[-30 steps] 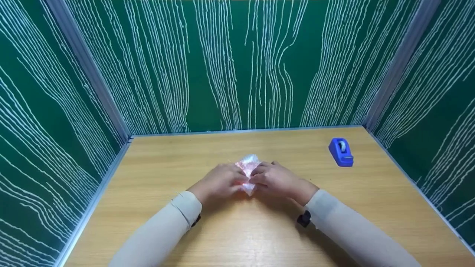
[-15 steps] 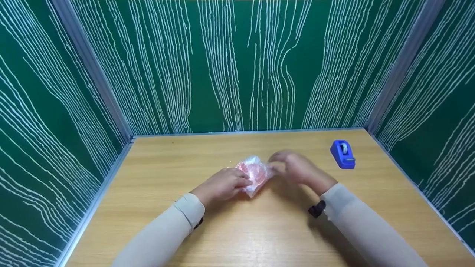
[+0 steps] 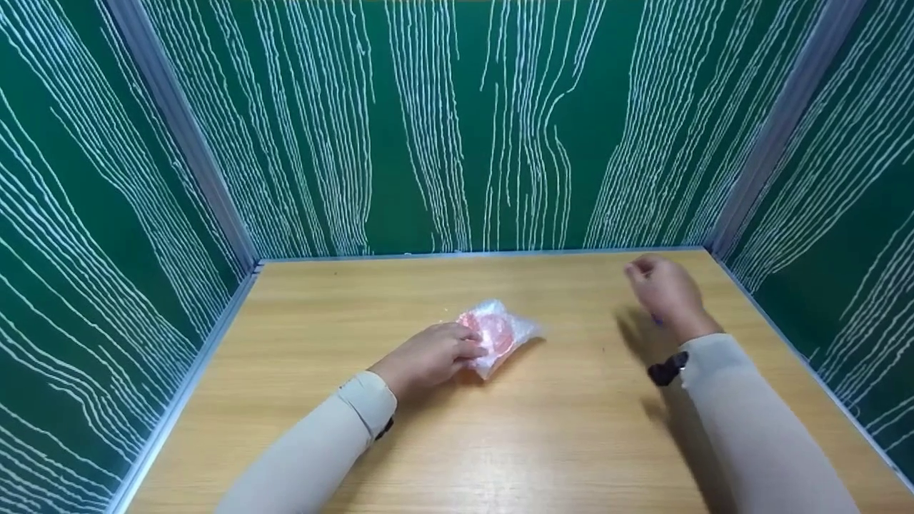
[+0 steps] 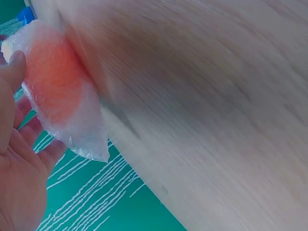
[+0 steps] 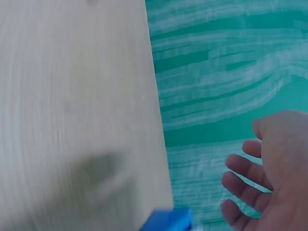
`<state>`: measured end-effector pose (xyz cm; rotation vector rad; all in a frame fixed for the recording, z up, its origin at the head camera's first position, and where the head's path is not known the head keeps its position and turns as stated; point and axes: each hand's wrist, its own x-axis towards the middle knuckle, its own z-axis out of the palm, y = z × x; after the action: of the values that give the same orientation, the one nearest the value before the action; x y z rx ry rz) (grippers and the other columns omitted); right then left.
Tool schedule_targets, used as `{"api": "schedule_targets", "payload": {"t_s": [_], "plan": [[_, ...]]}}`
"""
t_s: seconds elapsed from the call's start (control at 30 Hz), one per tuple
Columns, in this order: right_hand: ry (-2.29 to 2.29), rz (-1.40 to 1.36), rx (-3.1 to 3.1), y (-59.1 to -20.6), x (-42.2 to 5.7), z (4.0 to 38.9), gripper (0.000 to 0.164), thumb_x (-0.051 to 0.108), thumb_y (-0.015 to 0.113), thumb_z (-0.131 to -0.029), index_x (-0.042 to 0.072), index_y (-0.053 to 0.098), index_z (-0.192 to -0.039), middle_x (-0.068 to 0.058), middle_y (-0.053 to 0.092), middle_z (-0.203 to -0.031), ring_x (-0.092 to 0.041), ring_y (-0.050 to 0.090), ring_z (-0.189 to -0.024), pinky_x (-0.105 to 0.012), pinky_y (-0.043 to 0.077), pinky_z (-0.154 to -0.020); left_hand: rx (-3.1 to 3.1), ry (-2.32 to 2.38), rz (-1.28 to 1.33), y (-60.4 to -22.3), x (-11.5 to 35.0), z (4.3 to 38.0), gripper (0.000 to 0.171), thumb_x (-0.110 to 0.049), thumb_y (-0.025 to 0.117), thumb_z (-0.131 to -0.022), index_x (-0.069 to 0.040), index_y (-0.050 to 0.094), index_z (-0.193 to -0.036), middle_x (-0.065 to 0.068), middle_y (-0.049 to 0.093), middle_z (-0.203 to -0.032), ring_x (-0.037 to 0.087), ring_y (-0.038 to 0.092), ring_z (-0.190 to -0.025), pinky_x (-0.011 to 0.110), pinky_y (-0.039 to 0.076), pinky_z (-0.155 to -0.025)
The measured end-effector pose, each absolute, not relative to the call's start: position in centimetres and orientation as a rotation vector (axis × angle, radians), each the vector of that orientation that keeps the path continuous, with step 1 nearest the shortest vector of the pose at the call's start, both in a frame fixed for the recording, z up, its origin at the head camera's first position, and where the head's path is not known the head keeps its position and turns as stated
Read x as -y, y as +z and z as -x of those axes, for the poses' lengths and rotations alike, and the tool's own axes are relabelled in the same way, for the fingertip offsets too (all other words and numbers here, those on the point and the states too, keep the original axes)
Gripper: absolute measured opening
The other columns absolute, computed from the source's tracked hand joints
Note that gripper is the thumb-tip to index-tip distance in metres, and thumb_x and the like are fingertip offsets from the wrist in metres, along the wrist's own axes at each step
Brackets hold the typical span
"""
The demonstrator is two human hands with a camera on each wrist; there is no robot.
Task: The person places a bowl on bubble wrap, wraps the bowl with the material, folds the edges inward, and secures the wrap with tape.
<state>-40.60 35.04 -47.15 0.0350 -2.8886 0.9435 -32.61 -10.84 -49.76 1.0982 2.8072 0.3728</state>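
Note:
In the head view my left hand holds the left side of a bubble-wrap bundle on the table. A rounded pink-orange thing shows through the wrap; its kind cannot be told. The left wrist view has the thumb on the near face of the bundle and fingers behind it. My right hand is raised at the back right, over the blue tape dispenser, which it mostly hides. In the right wrist view its fingers are loosely bent with nothing in them, and the tape dispenser is partly visible at the bottom.
The wooden table is bounded by green walls with white wavy lines at the back and both sides. Grey metal posts stand at the two back corners.
My right hand has let go of the bundle's right side and moved right to above the tape dispenser. The wrap's right end now lies uncovered. My left hand has stayed on the bundle.

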Motion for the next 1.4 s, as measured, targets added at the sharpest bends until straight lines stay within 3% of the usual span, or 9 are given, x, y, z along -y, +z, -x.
{"api": "schedule_targets", "payload": {"t_s": [0.23,0.37,0.53,0.8,1.0,1.2,1.4], "plan": [[1.141,0.387,2.886,-48.4,-39.9,40.6,0.076,0.057,0.037,-0.120,0.004,0.037,-0.174,-0.037,0.043,-0.171,-0.065,0.051,-0.148,-0.083,0.045,-0.118,-2.795,0.438,-1.020,-49.7,11.0,32.5,0.040,-0.030,0.065,-0.116,-0.034,0.071,-0.155,-0.001,0.059,-0.171,0.026,0.050,-0.164,0.049,0.035,-0.141],[1.232,0.562,2.893,-49.5,-41.3,40.5,0.080,0.055,0.035,-0.121,0.003,0.020,-0.180,-0.038,0.037,-0.175,-0.064,0.050,-0.146,-0.081,0.041,-0.122,-2.783,0.487,-0.954,-49.8,11.3,32.4,0.040,-0.033,0.066,-0.116,-0.037,0.070,-0.156,-0.003,0.057,-0.173,0.026,0.047,-0.167,0.050,0.033,-0.141],[1.331,0.658,2.929,-50.8,-42.1,40.4,0.084,0.057,0.034,-0.121,0.004,0.011,-0.181,-0.036,0.033,-0.178,-0.060,0.045,-0.151,-0.080,0.033,-0.129,-2.783,0.493,-0.956,-49.9,11.4,32.5,0.040,-0.033,0.066,-0.116,-0.035,0.070,-0.156,-0.003,0.056,-0.174,0.026,0.046,-0.168,0.049,0.034,-0.141],[1.294,0.668,2.963,-51.7,-41.8,40.5,0.084,0.057,0.028,-0.122,-0.004,0.015,-0.178,-0.039,0.036,-0.174,-0.056,0.046,-0.152,-0.075,0.034,-0.132,-2.792,0.496,-1.048,-50.0,11.2,32.7,0.034,-0.032,0.067,-0.116,-0.030,0.076,-0.149,-0.001,0.069,-0.154,0.022,0.063,-0.145,0.043,0.050,-0.130],[1.414,0.739,2.915,-51.5,-41.0,40.2,0.080,0.052,0.030,-0.123,-0.004,0.016,-0.178,-0.037,0.038,-0.175,-0.055,0.046,-0.153,-0.073,0.034,-0.133,-2.738,0.638,-0.912,-50.0,10.9,32.5,0.032,-0.037,0.067,-0.115,-0.030,0.076,-0.145,-0.006,0.069,-0.142,0.020,0.064,-0.134,0.043,0.054,-0.124],[1.567,0.793,2.807,-50.9,-40.3,40.0,0.073,0.042,0.034,-0.124,-0.007,0.020,-0.176,-0.037,0.042,-0.173,-0.052,0.049,-0.154,-0.067,0.037,-0.135,-2.618,0.932,-0.603,-50.0,10.8,32.2,0.032,-0.048,0.066,-0.113,-0.034,0.073,-0.141,-0.012,0.069,-0.132,0.019,0.062,-0.127,0.045,0.052,-0.119],[1.559,0.823,2.824,-50.1,-40.3,40.2,0.067,0.032,0.032,-0.124,-0.011,0.020,-0.174,-0.038,0.043,-0.170,-0.050,0.050,-0.149,-0.065,0.041,-0.133,-2.573,1.019,-0.471,-50.1,10.7,32.1,0.034,-0.056,0.064,-0.112,-0.038,0.072,-0.140,-0.014,0.068,-0.137,0.020,0.061,-0.133,0.048,0.050,-0.123]]}}
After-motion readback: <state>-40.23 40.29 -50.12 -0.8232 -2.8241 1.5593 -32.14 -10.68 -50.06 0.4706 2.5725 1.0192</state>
